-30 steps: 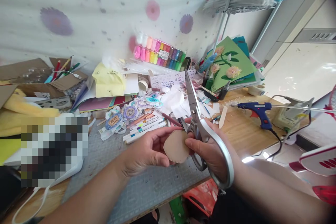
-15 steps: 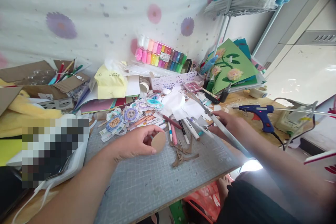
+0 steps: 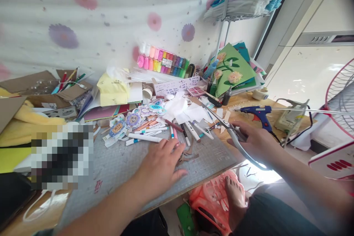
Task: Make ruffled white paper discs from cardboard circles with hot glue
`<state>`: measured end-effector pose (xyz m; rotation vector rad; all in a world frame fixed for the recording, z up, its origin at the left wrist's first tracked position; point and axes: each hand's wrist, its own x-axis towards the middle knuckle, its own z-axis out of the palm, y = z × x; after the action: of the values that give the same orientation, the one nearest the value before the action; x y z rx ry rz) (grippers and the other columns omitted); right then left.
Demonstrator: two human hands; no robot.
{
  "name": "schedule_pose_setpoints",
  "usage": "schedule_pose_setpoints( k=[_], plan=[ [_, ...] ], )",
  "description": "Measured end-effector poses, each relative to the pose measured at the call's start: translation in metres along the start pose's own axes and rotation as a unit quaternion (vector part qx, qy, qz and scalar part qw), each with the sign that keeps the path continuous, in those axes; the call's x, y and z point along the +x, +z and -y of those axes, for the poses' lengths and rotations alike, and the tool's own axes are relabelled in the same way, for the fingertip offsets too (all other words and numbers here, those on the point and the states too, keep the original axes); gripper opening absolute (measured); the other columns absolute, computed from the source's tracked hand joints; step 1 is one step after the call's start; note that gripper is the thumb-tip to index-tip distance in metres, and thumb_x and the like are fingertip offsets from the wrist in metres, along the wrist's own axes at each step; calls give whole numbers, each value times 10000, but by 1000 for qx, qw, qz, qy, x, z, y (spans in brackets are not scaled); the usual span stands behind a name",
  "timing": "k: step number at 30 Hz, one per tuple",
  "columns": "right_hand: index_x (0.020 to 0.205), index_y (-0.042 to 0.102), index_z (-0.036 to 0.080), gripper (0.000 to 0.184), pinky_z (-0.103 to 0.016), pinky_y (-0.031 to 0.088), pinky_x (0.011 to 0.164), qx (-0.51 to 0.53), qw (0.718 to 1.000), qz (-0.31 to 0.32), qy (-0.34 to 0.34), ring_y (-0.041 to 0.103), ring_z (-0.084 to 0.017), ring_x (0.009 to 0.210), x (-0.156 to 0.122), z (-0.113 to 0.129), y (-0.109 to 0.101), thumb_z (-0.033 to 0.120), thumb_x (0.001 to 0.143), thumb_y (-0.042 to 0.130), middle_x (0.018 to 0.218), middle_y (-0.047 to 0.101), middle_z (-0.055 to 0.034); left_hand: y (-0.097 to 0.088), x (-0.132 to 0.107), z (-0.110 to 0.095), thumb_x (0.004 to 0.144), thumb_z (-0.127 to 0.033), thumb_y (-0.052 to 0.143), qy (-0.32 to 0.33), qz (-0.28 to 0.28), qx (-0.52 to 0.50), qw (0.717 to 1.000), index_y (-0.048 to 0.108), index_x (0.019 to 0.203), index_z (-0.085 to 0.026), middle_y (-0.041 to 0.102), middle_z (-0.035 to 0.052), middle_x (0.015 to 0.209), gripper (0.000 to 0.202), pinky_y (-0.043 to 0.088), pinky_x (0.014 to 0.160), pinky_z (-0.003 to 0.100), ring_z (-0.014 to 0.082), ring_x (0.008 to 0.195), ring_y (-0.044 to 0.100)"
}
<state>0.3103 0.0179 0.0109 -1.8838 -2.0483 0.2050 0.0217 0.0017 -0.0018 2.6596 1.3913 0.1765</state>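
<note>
My left hand (image 3: 163,162) lies flat, palm down, fingers spread, on the grey cutting mat (image 3: 116,166). Brown card trimmings (image 3: 190,155) lie at its fingertips. The round brown card piece is not visible; it may be under the hand. My right hand (image 3: 253,141) is closed on the handles of large silver scissors (image 3: 221,121), whose blades point away over the wooden table toward the markers. Several white markers (image 3: 146,137) lie just beyond my left hand.
A blue glue gun (image 3: 258,115) with its cable lies right of the scissors. Round paper badges (image 3: 132,118), white paper scraps, a pack of coloured clay (image 3: 163,62), a green flower card (image 3: 231,67) and cardboard boxes crowd the back. A fan (image 3: 341,103) stands at right.
My left hand has gone from holding the round card piece up to lying flat on the mat. My right hand has lowered the scissors toward the table at the right.
</note>
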Motion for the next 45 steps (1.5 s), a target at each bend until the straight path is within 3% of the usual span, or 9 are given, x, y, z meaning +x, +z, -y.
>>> schedule_pose_setpoints(
  k=[3, 9, 16, 20, 25, 29, 34, 36, 45],
  plan=[
    [1131, 594, 186, 424, -284, 433, 524, 1, 1000, -4, -2, 650, -230, 598, -4, 0, -1, 414, 774, 588, 680, 693, -40, 17, -1, -15, 760, -555, 583, 5, 21, 17, 1000, 448, 1353, -201, 467, 146, 1391, 703, 363, 982, 528, 374, 1203, 413],
    [1143, 585, 188, 431, -292, 463, 575, 25, 999, -13, -24, 660, -233, 651, -13, 2, 1, 397, 767, 594, 738, 707, -51, 30, -18, -32, 817, -423, 566, 12, -19, -11, 1000, 545, 1230, -194, 539, 128, 1293, 473, 390, 975, 485, 323, 1139, 452],
    [1143, 582, 209, 458, -279, 455, 563, 38, 999, -19, -16, 658, -223, 651, -17, 0, 3, 424, 741, 619, 739, 709, -34, 31, -52, -27, 805, -289, 585, 257, -65, -72, 962, 571, 1119, -219, 608, 84, 1157, 322, 386, 986, 425, 247, 1077, 504],
    [1167, 565, 223, 481, -276, 455, 567, 45, 999, -4, -15, 657, -217, 657, -18, -1, 4, 433, 737, 623, 760, 714, -22, 23, -72, 8, 839, -110, 492, 140, -187, -18, 972, 519, 1192, -225, 591, 97, 1127, 373, 391, 962, 442, 244, 1079, 497],
    [1173, 558, 224, 498, -285, 455, 579, 48, 999, 16, -16, 654, -224, 680, -17, -1, 6, 458, 738, 619, 792, 714, -25, 18, -84, 51, 846, -216, 548, 15, -91, 17, 996, 587, 1098, -251, 618, 52, 1071, 257, 461, 871, 382, 226, 999, 545],
    [1172, 548, 220, 505, -293, 448, 597, 52, 998, 24, -18, 647, -225, 689, -14, 0, 8, 467, 737, 622, 797, 711, -27, 18, -71, 75, 868, -209, 509, -28, -110, 27, 993, 629, 933, -225, 626, 33, 926, 137, 485, 772, 322, 189, 862, 580],
    [1185, 530, 224, 495, -289, 429, 577, 41, 998, 34, -32, 637, -220, 667, -10, 1, 8, 438, 747, 614, 793, 709, -25, 9, -35, 98, 864, -191, 474, -132, -175, 75, 973, 629, 1027, -148, 588, 135, 987, 230, 444, 815, 478, 310, 974, 543],
    [1181, 533, 227, 489, -289, 428, 577, 34, 998, 42, -28, 642, -224, 672, -8, 0, 8, 442, 748, 609, 796, 712, -27, 6, -22, 94, 852, -183, 483, -144, -187, 90, 968, 611, 1097, -144, 576, 154, 1027, 279, 405, 850, 530, 343, 1023, 511],
    [1149, 556, 269, 414, -280, 415, 550, -33, 997, 60, 25, 668, -247, 688, 11, -23, 20, 370, 748, 536, 780, 715, -28, 19, 33, 52, 809, -189, 576, -17, -70, 62, 995, 689, 942, -245, 657, 50, 922, 183, 437, 814, 369, 236, 908, 562]
  ],
)
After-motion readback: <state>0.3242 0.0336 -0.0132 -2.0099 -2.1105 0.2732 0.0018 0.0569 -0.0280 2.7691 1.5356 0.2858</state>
